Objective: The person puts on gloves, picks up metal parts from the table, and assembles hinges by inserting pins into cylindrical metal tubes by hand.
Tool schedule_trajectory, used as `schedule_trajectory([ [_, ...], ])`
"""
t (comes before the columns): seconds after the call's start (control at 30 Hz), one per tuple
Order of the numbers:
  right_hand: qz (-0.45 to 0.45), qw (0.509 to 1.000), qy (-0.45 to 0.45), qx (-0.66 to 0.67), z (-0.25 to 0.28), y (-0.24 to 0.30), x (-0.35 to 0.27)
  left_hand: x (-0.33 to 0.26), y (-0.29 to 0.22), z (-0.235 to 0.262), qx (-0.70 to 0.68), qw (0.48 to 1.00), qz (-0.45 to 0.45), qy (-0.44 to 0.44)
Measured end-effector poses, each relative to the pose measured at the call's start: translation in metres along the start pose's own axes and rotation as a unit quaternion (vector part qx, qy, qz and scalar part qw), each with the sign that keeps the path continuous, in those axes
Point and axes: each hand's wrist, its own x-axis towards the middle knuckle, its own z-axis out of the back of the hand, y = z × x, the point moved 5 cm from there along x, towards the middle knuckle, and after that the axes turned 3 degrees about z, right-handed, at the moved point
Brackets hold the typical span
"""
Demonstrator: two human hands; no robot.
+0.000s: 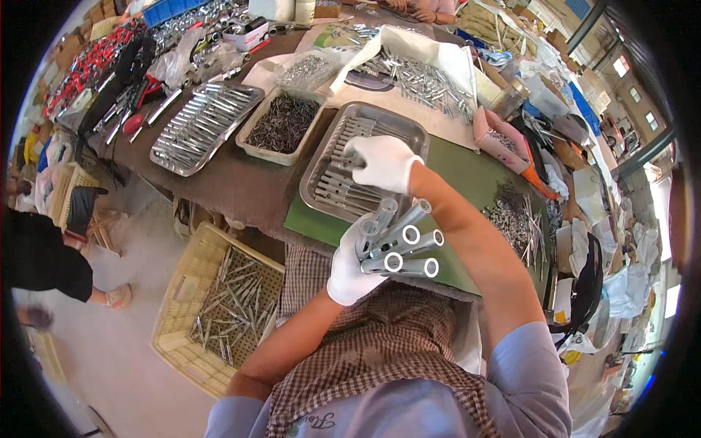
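My left hand [347,271], in a white glove, is closed around a bundle of several silvery metal tubes [394,264]. Their round open ends face up and to the right. Over a grey metal tray [418,136] is my right hand [385,162], gloved in white too, with its fingers curled in. Whether it grips a piece is hidden by the glove. Inside the tray, slim metal pieces [343,191] lie side by side in rows, partly covered by my right hand. The tray rests on a green mat [460,171] on the bench.
Left of the tray stand a tub of dark small parts [283,123] and a tray of shiny rods [206,125]. A yellow crate [175,310] with metal pieces is below left. Loose small parts [511,219] lie right. Another person's leg [55,255] shows at left; a co-worker's hands [423,14] are across the bench.
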Motion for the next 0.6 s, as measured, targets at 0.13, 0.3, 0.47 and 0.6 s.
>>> schedule_trajectory([
  [0.13, -0.049, 0.936, -0.164, 0.307, 0.047, -0.030, -0.040, 0.003, 0.009, -0.001, -0.234, 0.968, 0.087, -0.016],
  [0.3, 0.032, 0.754, -0.353, 0.553, 0.114, 0.000, -0.119, 0.003, -0.017, -0.021, -0.393, 0.910, 0.117, 0.062],
  [0.47, 0.050, 0.799, -0.364, 0.476, 0.124, 0.045, -0.145, 0.001, -0.025, -0.021, -0.466, 0.868, 0.161, 0.056],
  [0.6, 0.068, 0.879, -0.304, 0.360, 0.101, 0.059, -0.137, 0.004, -0.024, -0.026, -0.490, 0.856, 0.156, 0.056],
])
